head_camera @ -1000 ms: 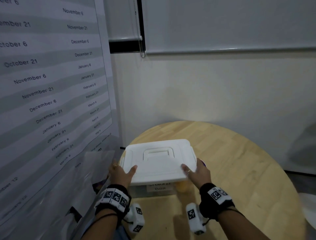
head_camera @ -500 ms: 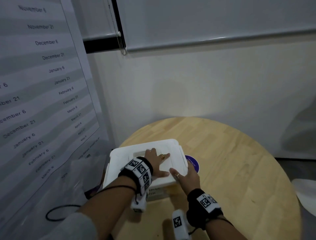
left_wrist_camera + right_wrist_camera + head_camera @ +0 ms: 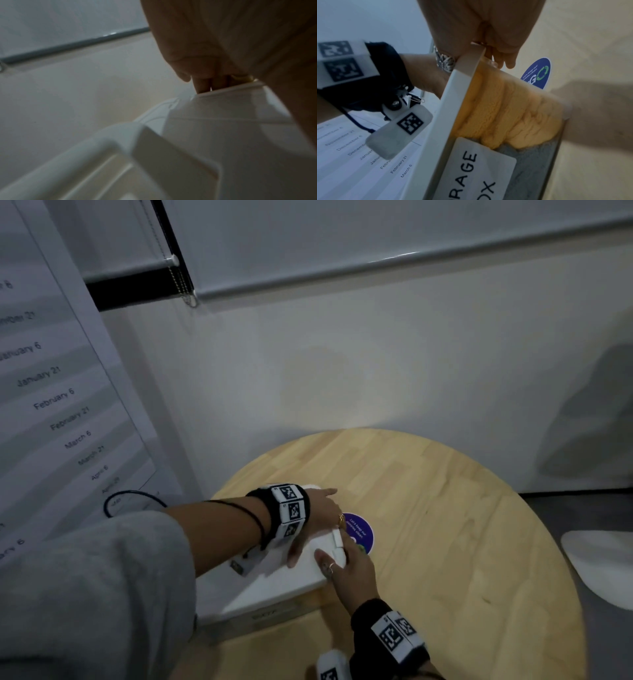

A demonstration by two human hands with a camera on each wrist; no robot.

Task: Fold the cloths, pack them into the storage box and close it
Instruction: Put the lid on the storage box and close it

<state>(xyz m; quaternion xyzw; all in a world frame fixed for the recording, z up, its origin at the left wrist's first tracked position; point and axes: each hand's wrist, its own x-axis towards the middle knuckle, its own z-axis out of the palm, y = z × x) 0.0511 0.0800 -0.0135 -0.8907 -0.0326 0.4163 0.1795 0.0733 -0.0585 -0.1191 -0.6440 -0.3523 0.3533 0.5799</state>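
Observation:
The storage box point(image 3: 270, 616) stands at the left edge of the round table, and its white lid point(image 3: 274, 580) lies on top. Through its clear wall I see a folded yellow cloth point(image 3: 505, 105) on a grey cloth point(image 3: 534, 162), beside the label point(image 3: 477, 169). My left arm reaches across the lid. My left hand point(image 3: 318, 518) lies flat on the lid's right end, and its fingers point(image 3: 205, 83) reach over that edge. My right hand point(image 3: 349, 570) grips the same end, thumb on top and fingers point(image 3: 503, 60) round the rim by a white latch point(image 3: 337, 539).
The wooden table point(image 3: 462, 542) has a round purple sticker point(image 3: 359, 530) just right of the box. A poster of dates point(image 3: 51, 405) hangs close on the left above a black cable point(image 3: 113, 501). The wall is right behind the table, and a white object point(image 3: 603, 566) lies off its right side.
My left hand has moved from the lid's front left corner across the top to its right end. My right hand has shifted from the front right corner to the right rim.

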